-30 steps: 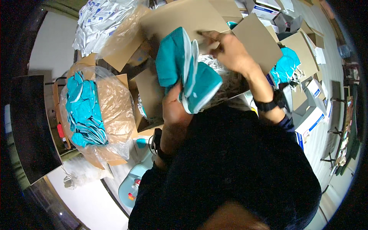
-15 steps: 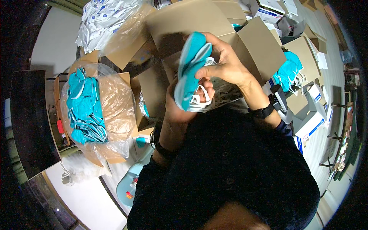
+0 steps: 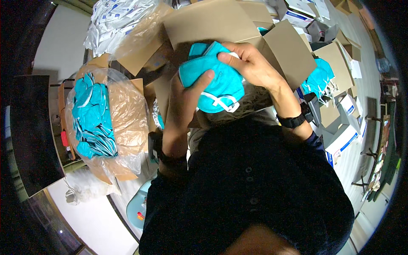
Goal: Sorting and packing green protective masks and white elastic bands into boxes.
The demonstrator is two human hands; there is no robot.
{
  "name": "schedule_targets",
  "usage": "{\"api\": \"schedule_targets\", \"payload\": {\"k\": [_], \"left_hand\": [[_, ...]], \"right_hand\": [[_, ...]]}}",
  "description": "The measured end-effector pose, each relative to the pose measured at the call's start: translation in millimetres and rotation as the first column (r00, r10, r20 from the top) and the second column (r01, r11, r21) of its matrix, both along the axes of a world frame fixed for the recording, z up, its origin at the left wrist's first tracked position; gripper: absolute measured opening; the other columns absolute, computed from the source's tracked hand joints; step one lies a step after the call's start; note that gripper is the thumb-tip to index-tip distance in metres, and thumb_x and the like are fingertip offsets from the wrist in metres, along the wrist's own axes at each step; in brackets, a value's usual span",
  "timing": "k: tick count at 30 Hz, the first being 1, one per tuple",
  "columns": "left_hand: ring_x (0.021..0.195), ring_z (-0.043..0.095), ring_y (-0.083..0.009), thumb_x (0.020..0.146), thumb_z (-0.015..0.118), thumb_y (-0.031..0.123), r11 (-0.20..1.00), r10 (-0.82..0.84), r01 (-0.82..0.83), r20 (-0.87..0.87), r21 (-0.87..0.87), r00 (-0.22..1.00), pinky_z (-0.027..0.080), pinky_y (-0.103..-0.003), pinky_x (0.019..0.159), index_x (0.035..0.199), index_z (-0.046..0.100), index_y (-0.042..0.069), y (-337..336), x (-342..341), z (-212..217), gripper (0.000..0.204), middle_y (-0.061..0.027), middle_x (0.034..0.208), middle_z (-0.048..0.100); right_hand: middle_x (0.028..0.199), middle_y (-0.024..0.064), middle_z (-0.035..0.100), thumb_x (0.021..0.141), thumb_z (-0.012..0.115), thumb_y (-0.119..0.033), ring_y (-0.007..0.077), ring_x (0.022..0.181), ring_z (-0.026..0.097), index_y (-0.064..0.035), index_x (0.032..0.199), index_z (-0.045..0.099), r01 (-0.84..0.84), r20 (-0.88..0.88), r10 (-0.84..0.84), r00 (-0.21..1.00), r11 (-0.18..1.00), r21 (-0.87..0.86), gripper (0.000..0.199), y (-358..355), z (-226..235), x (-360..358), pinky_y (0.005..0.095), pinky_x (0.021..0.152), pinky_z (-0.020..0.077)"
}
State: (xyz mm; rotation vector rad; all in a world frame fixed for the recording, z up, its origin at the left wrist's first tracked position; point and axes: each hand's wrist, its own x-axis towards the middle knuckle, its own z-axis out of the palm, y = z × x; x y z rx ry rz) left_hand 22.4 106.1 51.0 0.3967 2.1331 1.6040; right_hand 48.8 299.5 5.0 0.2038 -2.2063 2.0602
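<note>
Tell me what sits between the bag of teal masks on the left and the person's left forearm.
In the head view, only a brown cardboard box flap lies between the bag of teal masks and the left forearm.

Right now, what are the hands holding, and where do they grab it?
Both hands hold a teal face mask. The left hand grips its left side, thumb on the front; the right hand pinches its top edge.
</note>
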Motion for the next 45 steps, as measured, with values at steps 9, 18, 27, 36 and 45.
{"api": "schedule_targets", "payload": {"k": [9, 18, 27, 36, 45], "left_hand": [[0.102, 0.062, -0.0222, 0.088, 0.067, 0.023, 0.808, 0.393, -0.445, 0.210, 0.386, 0.895, 0.051, -0.038, 0.086, 0.124, 0.055, 0.005, 7.8, -9.4, -58.4, 0.043, -0.0102, 0.119, 0.061], [0.089, 0.060, -0.0130, 0.096, 0.059, 0.018, 0.814, 0.320, -0.339, 0.123, 0.472, 0.939, 0.048, -0.029, 0.081, 0.107, 0.064, 0.000, 20.1, 0.0, -77.7, 0.022, -0.0054, 0.100, 0.066], [0.100, 0.062, -0.0201, 0.094, 0.063, 0.023, 0.832, 0.353, -0.343, 0.060, 0.436, 0.934, 0.049, -0.033, 0.088, 0.116, 0.061, -0.003, 10.4, 17.8, -73.1, 0.034, -0.0105, 0.116, 0.064], [0.098, 0.059, -0.0156, 0.095, 0.060, 0.023, 0.791, 0.454, -0.431, 0.056, 0.434, 0.889, 0.047, -0.031, 0.083, 0.118, 0.059, -0.002, 1.5, 8.3, -55.2, 0.034, -0.0078, 0.108, 0.063], [0.089, 0.058, -0.0123, 0.085, 0.069, 0.012, 0.925, 0.146, -0.084, -0.139, 0.372, 0.979, 0.048, -0.028, 0.079, 0.109, 0.054, 0.000, 6.7, 1.8, -54.6, 0.030, -0.0042, 0.100, 0.060]], "right_hand": [[0.095, 0.0126, 0.068, 0.072, 0.078, -0.018, 0.0321, 0.090, 0.062, -0.0057, 0.101, 0.068, 0.439, -0.478, -0.181, 0.859, 0.739, 0.510, 0.034, -7.3, 24.2, 11.0, 0.0392, 0.085, 0.0461], [0.086, 0.0108, 0.064, 0.068, 0.068, -0.002, 0.0331, 0.090, 0.061, -0.0068, 0.086, 0.064, 0.295, -0.420, -0.018, 0.907, 0.739, 0.606, 0.019, -30.3, 3.3, 8.8, 0.0420, 0.080, 0.0453], [0.080, 0.0115, 0.061, 0.061, 0.059, 0.006, 0.0330, 0.087, 0.059, -0.0058, 0.078, 0.058, 0.463, -0.567, -0.078, 0.820, 0.672, 0.578, 0.021, -1.5, -4.6, -6.5, 0.0404, 0.078, 0.0452], [0.081, 0.0140, 0.060, 0.074, 0.067, -0.002, 0.0368, 0.082, 0.059, -0.0046, 0.084, 0.060, 0.247, -0.435, -0.032, 0.900, 0.859, 0.449, 0.012, -22.7, 17.7, -11.0, 0.0433, 0.072, 0.0475], [0.077, 0.0034, 0.061, 0.089, 0.066, -0.005, 0.0082, 0.074, 0.053, 0.0010, 0.089, 0.061, 0.139, -0.093, -0.118, 0.989, 0.953, 0.268, 0.008, -31.8, 2.8, -7.6, 0.0250, 0.067, 0.0446]]}}
